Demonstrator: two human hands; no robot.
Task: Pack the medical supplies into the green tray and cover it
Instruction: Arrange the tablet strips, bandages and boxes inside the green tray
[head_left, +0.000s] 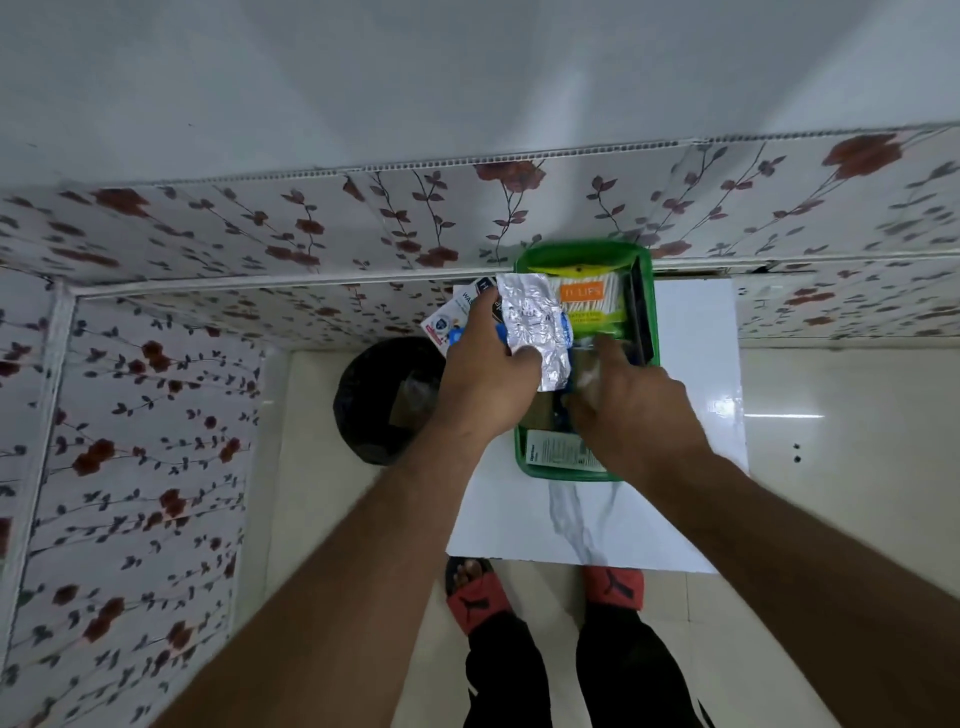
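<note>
The green tray (644, 270) rests on a white marble-look table (691, 364). A pack of cotton swabs (592, 306) with an orange label lies at the tray's far end, a dark flat item (640, 317) stands along its right wall, and a white printed packet (558, 451) lies at the near end. My left hand (480, 379) holds a bundle over the tray's left rim: silver foil blister strips (535, 322) and white-and-blue sachets (452, 317) behind them. My right hand (634, 410) reaches into the tray's middle, fingers pressing on a clear wrapped item (587, 374) that it mostly hides.
A round bin with a black liner (374, 400) stands on the floor left of the table. Floral-patterned wall panels (156, 364) close in at the left and behind. My feet in red-and-black slippers (478, 597) stand at the table's near edge.
</note>
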